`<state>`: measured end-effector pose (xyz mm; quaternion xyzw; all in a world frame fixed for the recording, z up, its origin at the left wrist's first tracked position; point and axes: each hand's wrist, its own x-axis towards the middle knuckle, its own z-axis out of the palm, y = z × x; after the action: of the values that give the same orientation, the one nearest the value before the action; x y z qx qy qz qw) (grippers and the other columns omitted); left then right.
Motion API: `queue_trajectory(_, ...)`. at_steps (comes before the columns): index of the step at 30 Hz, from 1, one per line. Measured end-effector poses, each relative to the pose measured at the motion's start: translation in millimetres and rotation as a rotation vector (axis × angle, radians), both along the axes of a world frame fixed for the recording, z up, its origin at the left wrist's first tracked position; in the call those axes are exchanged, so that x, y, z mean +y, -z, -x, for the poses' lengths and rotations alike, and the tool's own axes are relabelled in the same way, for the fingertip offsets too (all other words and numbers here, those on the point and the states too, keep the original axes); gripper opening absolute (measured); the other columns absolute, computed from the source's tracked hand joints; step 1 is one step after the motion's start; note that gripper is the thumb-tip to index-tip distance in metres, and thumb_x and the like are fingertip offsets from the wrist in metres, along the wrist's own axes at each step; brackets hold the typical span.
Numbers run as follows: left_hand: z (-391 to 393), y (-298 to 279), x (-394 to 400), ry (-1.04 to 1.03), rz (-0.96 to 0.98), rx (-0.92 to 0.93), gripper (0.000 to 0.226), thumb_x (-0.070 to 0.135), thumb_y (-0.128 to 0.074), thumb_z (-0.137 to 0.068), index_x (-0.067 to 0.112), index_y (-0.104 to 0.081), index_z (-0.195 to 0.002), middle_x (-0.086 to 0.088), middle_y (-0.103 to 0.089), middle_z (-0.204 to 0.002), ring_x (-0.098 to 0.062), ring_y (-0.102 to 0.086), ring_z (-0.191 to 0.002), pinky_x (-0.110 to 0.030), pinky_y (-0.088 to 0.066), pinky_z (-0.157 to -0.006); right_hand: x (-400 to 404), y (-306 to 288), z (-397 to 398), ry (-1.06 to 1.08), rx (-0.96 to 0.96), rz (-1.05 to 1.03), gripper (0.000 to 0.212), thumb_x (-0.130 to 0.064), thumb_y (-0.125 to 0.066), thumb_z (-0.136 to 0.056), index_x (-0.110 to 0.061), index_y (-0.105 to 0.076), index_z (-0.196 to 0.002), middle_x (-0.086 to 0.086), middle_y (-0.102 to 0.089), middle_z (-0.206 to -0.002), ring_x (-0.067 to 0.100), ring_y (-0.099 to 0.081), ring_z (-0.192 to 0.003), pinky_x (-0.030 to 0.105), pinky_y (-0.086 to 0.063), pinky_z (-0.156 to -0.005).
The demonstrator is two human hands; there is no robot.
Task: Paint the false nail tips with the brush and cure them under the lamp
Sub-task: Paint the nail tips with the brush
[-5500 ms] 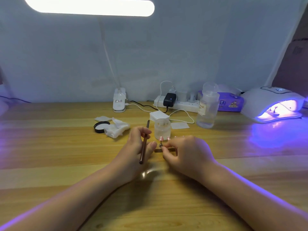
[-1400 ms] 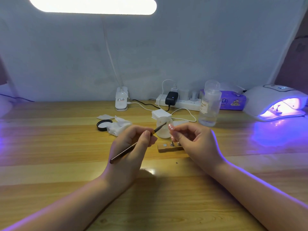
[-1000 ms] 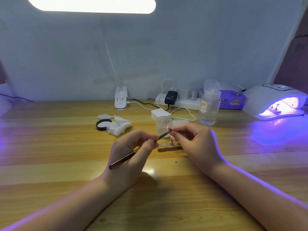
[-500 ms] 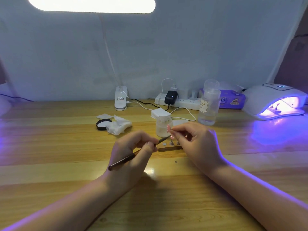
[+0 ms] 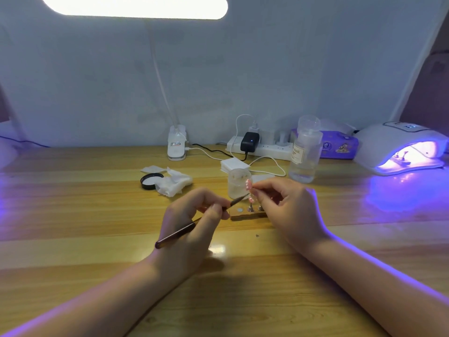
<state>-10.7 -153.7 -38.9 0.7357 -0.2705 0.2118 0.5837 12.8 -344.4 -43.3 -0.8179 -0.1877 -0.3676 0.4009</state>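
My left hand (image 5: 194, 220) grips a thin dark brush (image 5: 179, 231), its tip pointing up and right towards my right hand. My right hand (image 5: 286, 207) pinches a small stand carrying a pink false nail tip (image 5: 248, 184), held just above the table. Below it lies a small wooden holder (image 5: 245, 215) with two more nail stands and a round magnet spot. A small clear jar (image 5: 237, 183) stands right behind the nail tip. The white curing lamp (image 5: 401, 147) glows purple at the far right, with small pieces inside.
A black lid (image 5: 150, 180) and crumpled white wipes (image 5: 173, 182) lie left of the jar. A stack of cotton pads (image 5: 233, 165), a clear pump bottle (image 5: 305, 152), a power strip (image 5: 260, 147), a purple tissue pack (image 5: 340, 145) and the desk lamp's base (image 5: 177, 145) line the back.
My right hand lifted one nail stand off the wooden holder. My left hand turned the brush from upright to slanted and brought its tip to the nail tip, where it now stays.
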Motion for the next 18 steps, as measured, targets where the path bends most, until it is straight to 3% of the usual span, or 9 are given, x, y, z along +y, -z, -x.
queue_trajectory(2, -1.2, -0.3, -0.1, 0.003, 0.02, 0.02, 0.012, 0.025, -0.055, -0.084, 0.029, -0.066, -0.087, 0.001, -0.075, -0.082, 0.001, -0.067, -0.081, -0.009, -0.047, -0.072, 0.2, -0.2, 0.4, -0.015, 0.014, -0.019, 0.013, -0.006, -0.075, -0.08, -0.015, -0.076, -0.09, -0.008, -0.068, -0.07, -0.007, -0.058, -0.061, 0.002, -0.038, -0.058)
queue_trajectory(6, -2.0, 4.0, 0.1, -0.032, 0.044, 0.072, 0.02, 0.036, -0.054, -0.087, 0.028, -0.07, -0.097, 0.009, -0.074, -0.088, -0.01, -0.067, -0.092, -0.027, -0.052, -0.081, 1.8, -0.1, 1.7, -0.043, 0.06, -0.055, 0.014, -0.008, -0.074, -0.082, -0.019, -0.075, -0.091, -0.007, -0.07, -0.072, 0.001, -0.062, -0.064, 0.01, -0.045, -0.057)
queue_trajectory(11, -2.9, 3.6, 1.9, 0.029, 0.072, 0.063, 0.024, 0.035, -0.052, -0.084, 0.023, -0.073, -0.089, 0.002, -0.074, -0.08, -0.012, -0.067, -0.084, -0.018, -0.047, -0.073, 3.4, 0.1, 1.5, -0.083, 0.146, -0.133, 0.008, -0.013, -0.072, -0.084, -0.019, -0.074, -0.088, -0.002, -0.069, -0.067, 0.006, -0.064, -0.06, 0.016, -0.05, -0.057)
queue_trajectory(18, -7.0, 5.7, 2.1, 0.012, 0.129, 0.077, 0.021, 0.037, -0.052, -0.087, 0.029, -0.072, -0.091, 0.002, -0.075, -0.081, -0.014, -0.067, -0.089, -0.022, -0.05, -0.08, 3.8, -0.4, 3.2, -0.154, 0.223, -0.194, 0.014, -0.007, -0.069, -0.086, -0.02, -0.072, -0.09, 0.0, -0.069, -0.068, -0.001, -0.058, -0.054, 0.006, -0.04, -0.053)
